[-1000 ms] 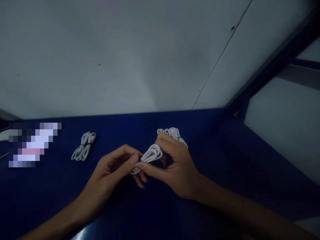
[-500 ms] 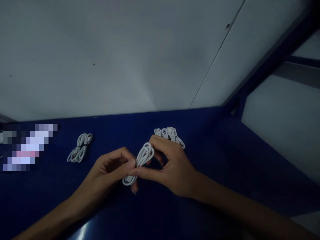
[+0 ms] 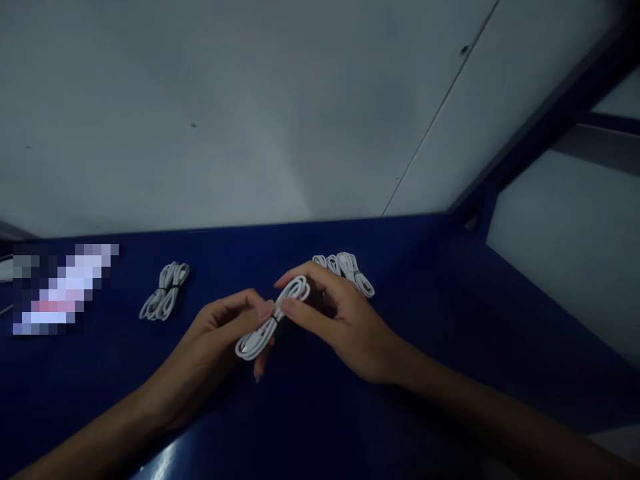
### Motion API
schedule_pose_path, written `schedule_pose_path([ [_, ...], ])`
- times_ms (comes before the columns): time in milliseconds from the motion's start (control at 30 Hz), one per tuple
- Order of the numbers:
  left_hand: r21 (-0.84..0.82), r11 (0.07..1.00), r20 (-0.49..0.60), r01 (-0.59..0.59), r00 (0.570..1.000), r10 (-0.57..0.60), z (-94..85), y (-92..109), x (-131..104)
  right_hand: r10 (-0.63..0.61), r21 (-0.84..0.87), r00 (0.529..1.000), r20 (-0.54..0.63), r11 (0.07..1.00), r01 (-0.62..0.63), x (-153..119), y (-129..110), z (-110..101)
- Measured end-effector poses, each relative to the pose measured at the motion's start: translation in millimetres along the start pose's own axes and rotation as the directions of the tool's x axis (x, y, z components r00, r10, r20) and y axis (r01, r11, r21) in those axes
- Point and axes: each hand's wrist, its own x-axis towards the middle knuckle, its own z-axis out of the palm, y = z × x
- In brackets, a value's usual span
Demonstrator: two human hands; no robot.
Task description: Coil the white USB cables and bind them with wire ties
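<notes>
Between my hands is a coiled white cable [image 3: 257, 343], held tilted above the blue table, with a dark tie round its middle and a connector at its lower end. My left hand [image 3: 220, 333] pinches it near the tie, thumb on top, other fingers behind. My right hand [image 3: 345, 317] is closed on the upper loops, its thumb pressing beside the tie and its fingers partly hidden behind. Another tied white cable bundle [image 3: 165, 291] lies on the table to the left. Beyond my right hand are more white cable bundles [image 3: 355, 272], partly covered by it.
The blue table [image 3: 240, 257] meets a pale wall panel [image 3: 225, 133] at the back. At the far left lies a blurred-out bright object [image 3: 70, 287], with a white item [image 3: 6, 269] beside it. A dark blue frame [image 3: 540, 123] rises at the right.
My right thumb has moved up from the middle of the cable onto its upper loops, uncovering the dark tie. The held bundle has shifted slightly down and left at its lower end.
</notes>
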Motion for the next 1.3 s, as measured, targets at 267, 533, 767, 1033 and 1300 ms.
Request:
schedule_pose_path([
  [267, 0.008, 1.000, 0.005, 0.011, 1.000, -0.011, 0.5, 1.7, -0.8, 0.006, 0.065, 1.000, -0.010, 0.998, -0.006, 3.8, 2.1, -2.5],
  [533, 0.141, 0.988, -0.020, -0.060, 0.998, 0.064, -4.1, -1.1, 1.7, 0.070, 0.013, 0.991, -0.112, 0.998, -0.069, 4.2, 3.4, -0.2],
  [767, 0.218, 0.967, -0.077, -0.133, 0.985, 0.153, -3.0, 0.9, 1.0, 0.150, -0.023, 0.988, -0.044, 0.988, -0.151, 6.7, 6.9, -5.1],
  [1033, 0.250, 0.963, -0.120, -0.100, 0.984, 0.133, -4.4, -0.8, 4.7, 0.187, 0.162, 0.908, 0.374, 0.951, -0.263, 7.8, 1.7, -8.4],
  [1300, 0.312, 0.949, -0.053, -0.042, 0.997, 0.061, -0.9, -0.3, -1.1, 0.230, 0.219, 0.900, 0.370, 0.920, -0.326, 7.6, 4.2, -5.0],
])
